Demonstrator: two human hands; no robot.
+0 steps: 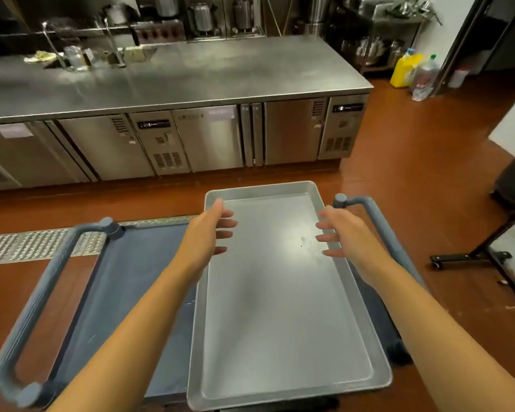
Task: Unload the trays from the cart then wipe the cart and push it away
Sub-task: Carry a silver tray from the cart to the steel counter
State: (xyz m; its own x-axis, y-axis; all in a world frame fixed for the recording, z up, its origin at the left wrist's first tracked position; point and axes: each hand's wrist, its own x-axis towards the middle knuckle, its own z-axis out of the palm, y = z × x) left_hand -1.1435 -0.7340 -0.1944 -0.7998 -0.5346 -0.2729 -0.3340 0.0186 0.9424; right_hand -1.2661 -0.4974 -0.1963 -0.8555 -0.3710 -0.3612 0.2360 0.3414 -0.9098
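cart handles [32, 304] flank tray [280, 307] | steel counter [173, 75] bare ahead

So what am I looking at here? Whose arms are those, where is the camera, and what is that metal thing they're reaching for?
No machine here: these are a person's two bare arms, filmed by one camera worn on their head, looking forward and down. The left hand and right hand are at the two long edges of a shallow metal tray, fingers spread over its rims, about to take hold or just doing so. The tray, with nothing in it, lies on a blue-grey cart with ribbed handles at each side. Beyond it stands a long steel counter with cabinet doors below, on a reddish-brown floor.
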